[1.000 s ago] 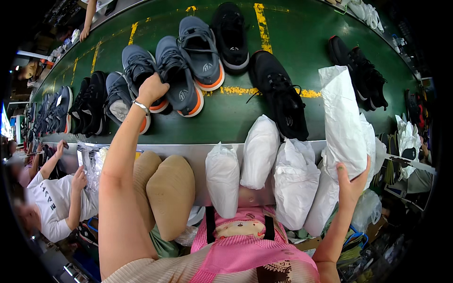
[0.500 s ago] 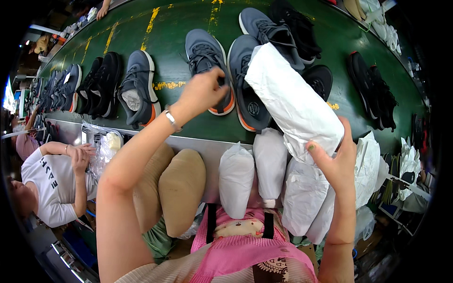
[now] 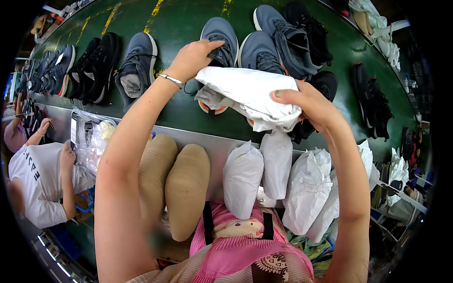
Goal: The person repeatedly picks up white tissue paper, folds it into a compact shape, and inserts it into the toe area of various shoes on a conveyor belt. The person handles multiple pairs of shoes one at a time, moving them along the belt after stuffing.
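Observation:
My left hand is at a grey sneaker with an orange and white sole, its index finger lying over the laces and its thumb hidden. In my right hand is a long white paper-wrapped bundle, gripped at its right end. The bundle lies nearly level, its left end over the sneaker's opening and close to my left hand. Whether that end is inside the shoe cannot be seen. Just right of this sneaker stands another grey sneaker, partly covered by the bundle.
More sneakers stand on the green belt, including a grey one and black ones at left. Along the metal edge nearest me are tan foot-shaped forms and white paper-wrapped ones. A person in a white shirt works at left.
My right hand has brought the bundle leftward, turning it from steeply slanted to nearly level over the sneaker. My left hand has come onto the sneaker's laces. The view has shifted slightly.

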